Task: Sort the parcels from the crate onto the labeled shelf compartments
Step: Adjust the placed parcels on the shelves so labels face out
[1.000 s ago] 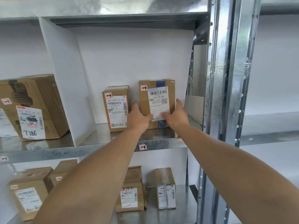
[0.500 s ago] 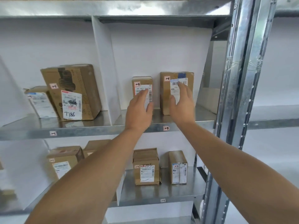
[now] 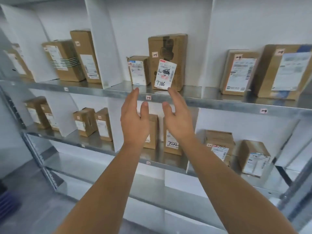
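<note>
Both hands are raised mid-frame and hold nothing. The left hand (image 3: pixel 133 122) and right hand (image 3: pixel 177 120) have straight fingers, palms facing each other, before the upper shelf (image 3: pixel 219 102) edge. In the centre compartment the 7786 parcel (image 3: pixel 167 48) stands upright, label outward, with a smaller parcel (image 3: pixel 138 70) just left of it.

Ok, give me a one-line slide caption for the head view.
Open, empty left hand and right hand hover in front of the upper shelf edge, just below the parcel marked 7786.
</note>
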A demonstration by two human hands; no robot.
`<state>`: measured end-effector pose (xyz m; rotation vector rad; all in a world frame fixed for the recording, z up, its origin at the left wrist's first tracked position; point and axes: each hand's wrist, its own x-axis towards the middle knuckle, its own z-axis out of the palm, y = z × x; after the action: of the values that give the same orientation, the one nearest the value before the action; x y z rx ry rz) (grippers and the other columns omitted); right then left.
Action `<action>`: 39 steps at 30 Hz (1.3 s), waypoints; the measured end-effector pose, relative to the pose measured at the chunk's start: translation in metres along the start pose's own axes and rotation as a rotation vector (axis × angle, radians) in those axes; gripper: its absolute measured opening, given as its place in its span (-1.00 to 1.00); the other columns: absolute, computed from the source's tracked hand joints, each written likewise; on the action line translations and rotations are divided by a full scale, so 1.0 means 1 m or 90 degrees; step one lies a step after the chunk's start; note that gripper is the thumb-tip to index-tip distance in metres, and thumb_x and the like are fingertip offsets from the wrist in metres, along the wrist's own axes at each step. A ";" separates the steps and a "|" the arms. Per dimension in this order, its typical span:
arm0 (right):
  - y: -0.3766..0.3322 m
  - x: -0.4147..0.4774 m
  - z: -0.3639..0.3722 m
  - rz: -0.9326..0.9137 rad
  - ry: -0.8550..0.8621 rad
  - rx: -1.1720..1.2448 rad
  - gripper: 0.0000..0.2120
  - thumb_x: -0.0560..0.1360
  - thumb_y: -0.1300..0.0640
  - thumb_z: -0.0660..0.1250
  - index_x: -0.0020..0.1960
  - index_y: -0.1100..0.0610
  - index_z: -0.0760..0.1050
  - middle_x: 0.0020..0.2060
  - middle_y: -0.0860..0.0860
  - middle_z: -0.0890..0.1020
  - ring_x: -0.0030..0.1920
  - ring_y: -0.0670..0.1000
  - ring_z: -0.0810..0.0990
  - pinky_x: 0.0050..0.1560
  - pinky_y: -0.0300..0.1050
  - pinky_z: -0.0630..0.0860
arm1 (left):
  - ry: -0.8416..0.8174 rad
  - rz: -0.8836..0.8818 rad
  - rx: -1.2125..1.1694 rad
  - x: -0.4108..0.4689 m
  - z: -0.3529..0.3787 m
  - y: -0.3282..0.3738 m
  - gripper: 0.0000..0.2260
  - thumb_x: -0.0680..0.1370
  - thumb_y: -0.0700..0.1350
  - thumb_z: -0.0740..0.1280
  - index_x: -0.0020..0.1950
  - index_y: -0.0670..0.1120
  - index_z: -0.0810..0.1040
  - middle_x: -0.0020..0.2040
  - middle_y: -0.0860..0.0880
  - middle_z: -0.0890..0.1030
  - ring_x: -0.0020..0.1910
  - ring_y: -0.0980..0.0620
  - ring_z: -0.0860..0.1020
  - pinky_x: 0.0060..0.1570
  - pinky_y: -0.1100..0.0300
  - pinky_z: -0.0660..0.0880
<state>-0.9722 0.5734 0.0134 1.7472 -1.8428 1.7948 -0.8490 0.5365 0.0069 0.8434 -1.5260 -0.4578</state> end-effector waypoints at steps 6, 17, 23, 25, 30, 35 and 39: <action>-0.014 -0.031 0.108 0.044 -0.175 0.041 -0.55 0.70 0.03 0.16 0.57 -0.04 0.27 0.57 -0.05 0.29 0.56 -0.05 0.22 0.57 -0.13 0.09 | 0.066 -0.102 0.116 -0.009 -0.099 -0.086 -0.63 0.69 -0.09 0.19 0.51 0.04 0.39 0.41 0.21 0.41 0.43 0.16 0.35 0.38 0.27 0.30; -0.044 -0.025 0.307 0.035 -0.317 0.145 -0.57 0.69 0.01 0.18 0.55 -0.01 0.31 0.51 -0.07 0.40 0.50 -0.03 0.34 0.46 -0.17 0.22 | 0.182 -0.261 0.206 0.043 -0.204 -0.220 -0.61 0.70 -0.01 0.20 0.54 0.08 0.35 0.49 0.09 0.43 0.48 0.07 0.35 0.47 0.11 0.28; -0.055 0.016 0.417 0.048 -0.390 0.175 -0.56 0.69 -0.07 0.16 0.55 -0.05 0.29 0.52 -0.08 0.38 0.51 0.00 0.36 0.48 -0.04 0.31 | 0.205 -0.282 0.248 0.110 -0.237 -0.286 -0.60 0.69 0.00 0.21 0.54 0.07 0.35 0.49 0.09 0.42 0.44 0.03 0.41 0.39 0.20 0.27; -0.064 0.027 0.450 0.035 -0.404 0.186 -0.56 0.69 -0.03 0.17 0.55 -0.01 0.30 0.52 -0.06 0.38 0.50 -0.01 0.34 0.45 -0.13 0.27 | 0.226 -0.282 0.249 0.129 -0.251 -0.306 -0.60 0.69 0.01 0.22 0.54 0.08 0.35 0.48 0.07 0.43 0.39 -0.04 0.48 0.44 0.06 0.34; -0.086 0.039 0.524 0.008 -0.454 0.199 -0.55 0.69 -0.04 0.17 0.55 -0.02 0.30 0.50 -0.10 0.40 0.48 -0.09 0.34 0.45 -0.18 0.26 | 0.269 -0.291 0.249 0.168 -0.294 -0.351 -0.58 0.68 0.02 0.22 0.55 0.07 0.34 0.49 0.08 0.41 0.42 -0.01 0.44 0.45 -0.03 0.35; -0.101 0.051 0.602 0.037 -0.473 0.237 -0.55 0.69 -0.04 0.17 0.56 -0.05 0.29 0.52 -0.13 0.37 0.51 -0.12 0.30 0.44 -0.21 0.23 | 0.284 -0.316 0.220 0.199 -0.345 -0.414 -0.59 0.70 -0.01 0.20 0.56 0.09 0.32 0.51 0.12 0.38 0.45 0.20 0.32 0.44 0.16 0.27; -0.118 0.057 0.681 0.081 -0.458 0.239 -0.56 0.69 -0.04 0.17 0.55 -0.07 0.31 0.50 -0.12 0.39 0.50 -0.09 0.33 0.50 -0.10 0.25 | 0.276 -0.340 0.184 0.234 -0.389 -0.472 -0.60 0.69 0.01 0.21 0.55 0.11 0.34 0.51 0.12 0.39 0.49 0.13 0.33 0.41 0.20 0.25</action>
<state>-0.4837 0.0936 -0.0972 2.7625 -1.9339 1.7866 -0.3497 0.1315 -0.1155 1.4846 -0.9666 -0.4056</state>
